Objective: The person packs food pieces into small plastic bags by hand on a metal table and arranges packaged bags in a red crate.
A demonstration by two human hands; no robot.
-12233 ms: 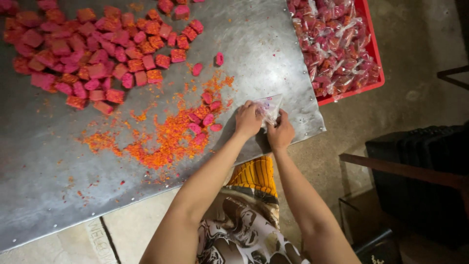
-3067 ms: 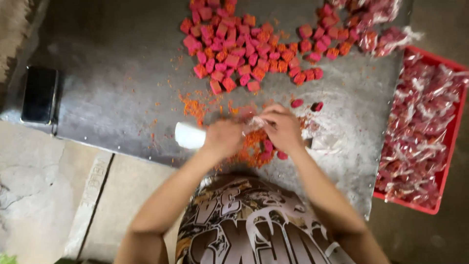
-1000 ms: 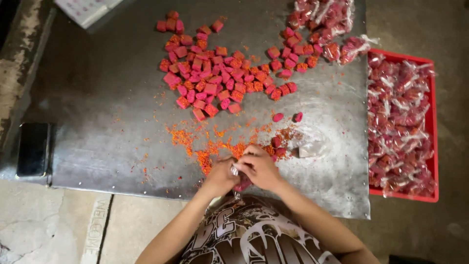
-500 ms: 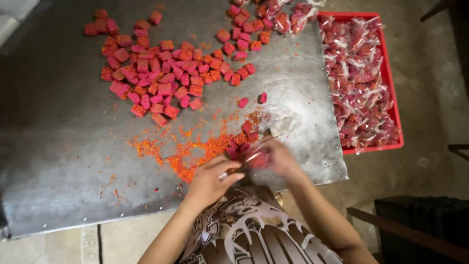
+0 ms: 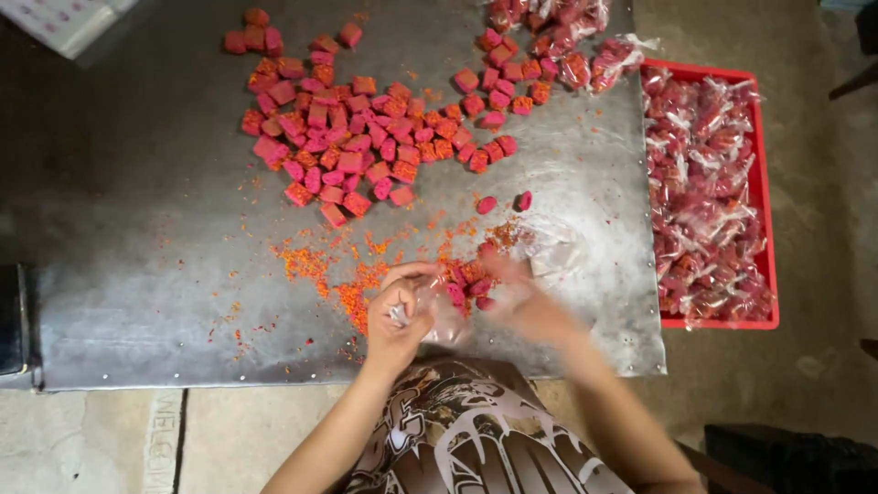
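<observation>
Many pink-red sugared candy cubes [image 5: 352, 137] lie spread on a grey metal table [image 5: 137, 238]. At the near edge my left hand [image 5: 400, 316] pinches a small clear plastic bag [image 5: 437, 316] by its mouth. My right hand [image 5: 521, 297], blurred by motion, sits just right of the bag among a few loose candy pieces [image 5: 471, 284]. Whether its fingers hold a piece cannot be told. A small stack of clear empty bags [image 5: 553, 252] lies just beyond the right hand.
A red tray [image 5: 764, 183] at the right holds many filled candy bags. More filled bags [image 5: 567, 37] sit at the table's far right. Orange sugar crumbs [image 5: 357, 270] are scattered near the front. A dark object [image 5: 11, 320] is at the left edge.
The view has shifted slightly. My hands stay at the near edge; my right hand has moved from the bag toward the loose pieces and is blurred.
</observation>
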